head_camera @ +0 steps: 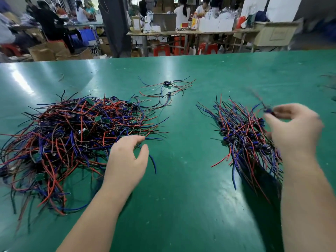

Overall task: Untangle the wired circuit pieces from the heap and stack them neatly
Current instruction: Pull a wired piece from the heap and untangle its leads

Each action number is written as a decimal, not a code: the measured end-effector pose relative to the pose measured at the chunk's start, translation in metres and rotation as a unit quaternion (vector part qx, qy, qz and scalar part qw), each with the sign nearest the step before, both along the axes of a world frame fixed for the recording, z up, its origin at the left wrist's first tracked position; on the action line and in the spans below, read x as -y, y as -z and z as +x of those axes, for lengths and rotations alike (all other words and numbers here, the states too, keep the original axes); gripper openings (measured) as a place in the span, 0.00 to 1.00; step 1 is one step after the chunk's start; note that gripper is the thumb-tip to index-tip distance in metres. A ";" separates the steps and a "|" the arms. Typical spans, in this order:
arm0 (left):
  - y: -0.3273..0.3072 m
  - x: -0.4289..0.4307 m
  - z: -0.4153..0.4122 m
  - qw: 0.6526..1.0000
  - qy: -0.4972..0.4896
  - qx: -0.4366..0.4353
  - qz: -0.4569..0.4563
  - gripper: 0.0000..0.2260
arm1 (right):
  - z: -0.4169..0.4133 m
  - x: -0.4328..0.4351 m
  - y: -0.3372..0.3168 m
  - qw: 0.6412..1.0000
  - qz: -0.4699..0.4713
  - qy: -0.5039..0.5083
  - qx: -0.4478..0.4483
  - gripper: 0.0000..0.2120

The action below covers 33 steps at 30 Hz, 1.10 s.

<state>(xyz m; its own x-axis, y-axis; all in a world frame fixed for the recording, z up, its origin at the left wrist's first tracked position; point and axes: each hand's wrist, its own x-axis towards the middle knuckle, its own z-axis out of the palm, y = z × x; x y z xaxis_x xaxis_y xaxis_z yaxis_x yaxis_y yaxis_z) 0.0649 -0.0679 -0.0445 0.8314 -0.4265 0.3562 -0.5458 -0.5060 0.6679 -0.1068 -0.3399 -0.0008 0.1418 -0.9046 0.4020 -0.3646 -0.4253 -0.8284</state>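
A big tangled heap [72,139] of red, blue and black wires with small green circuit boards covers the left of the green table [181,179]. On the right lies an aligned stack of wired pieces [243,139]. My left hand [127,159] hovers at the heap's right edge, fingers relaxed and spread, near a loose blue wire [153,162]. My right hand [294,128] is above the stack's right side, blurred, pinching a small dark wired piece [269,110] between thumb and fingertips.
Two loose wired pieces [168,88] lie apart at the table's middle back. Beyond the far edge are people at workbenches, cardboard boxes [47,51] and red stools [161,50]. A few wires show at the right edge [327,82].
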 end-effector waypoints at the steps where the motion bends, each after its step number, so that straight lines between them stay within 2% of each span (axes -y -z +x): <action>1: 0.004 -0.001 0.004 0.998 -0.015 0.010 0.062 0.16 | -0.003 0.011 0.008 0.997 0.030 0.033 -0.063 0.07; 3: 0.010 -0.002 0.006 0.981 -0.057 -0.011 0.187 0.23 | -0.007 0.021 0.022 0.976 0.088 0.075 -0.183 0.07; 5: 0.015 -0.003 0.004 0.960 -0.066 -0.040 0.268 0.25 | -0.006 0.023 0.029 0.955 0.135 0.081 -0.253 0.06; 10: 0.016 -0.001 0.003 0.952 -0.079 -0.004 0.296 0.21 | 0.003 0.011 0.023 0.933 0.142 0.070 -0.322 0.10; 13: 0.014 -0.004 0.008 0.954 -0.094 0.015 0.284 0.19 | 0.006 -0.003 0.011 0.953 0.096 0.045 -0.285 0.09; 17: 0.016 -0.003 0.012 0.951 -0.090 0.008 0.296 0.19 | 0.020 -0.036 -0.002 0.987 -0.011 -0.036 -0.158 0.07; 19: 0.016 0.000 0.012 0.945 -0.094 0.011 0.313 0.18 | 0.031 -0.056 -0.003 0.987 -0.050 -0.089 -0.127 0.07; 22: 0.017 0.000 0.013 0.941 -0.109 0.062 0.314 0.18 | 0.046 -0.079 0.004 0.973 -0.079 -0.167 -0.136 0.06; 24: 0.014 -0.001 0.011 0.952 -0.122 0.092 0.265 0.18 | 0.052 -0.089 0.010 0.965 -0.082 -0.205 -0.140 0.05; 27: -0.001 -0.002 0.001 0.977 -0.106 0.163 0.092 0.20 | 0.057 -0.096 0.017 0.960 -0.044 -0.247 -0.122 0.05; 29: -0.013 -0.001 -0.011 0.970 -0.047 0.237 -0.017 0.21 | 0.060 -0.100 0.020 0.943 0.022 -0.314 -0.107 0.08; 31: -0.019 0.002 -0.027 0.956 0.050 0.279 -0.072 0.22 | 0.062 -0.110 0.020 0.886 0.124 -0.443 -0.063 0.17; 33: -0.019 0.006 -0.042 0.948 0.147 0.260 -0.107 0.21 | 0.065 -0.120 0.022 0.824 0.171 -0.540 -0.022 0.25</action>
<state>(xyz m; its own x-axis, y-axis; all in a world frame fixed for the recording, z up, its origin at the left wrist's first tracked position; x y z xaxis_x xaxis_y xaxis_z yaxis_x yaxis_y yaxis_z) 0.0229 -0.0741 -0.0258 0.3759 -0.4850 0.7896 -0.9260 -0.1646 0.3398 -0.0421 -0.2196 -0.0224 0.9455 -0.3013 0.1233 0.0410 -0.2656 -0.9632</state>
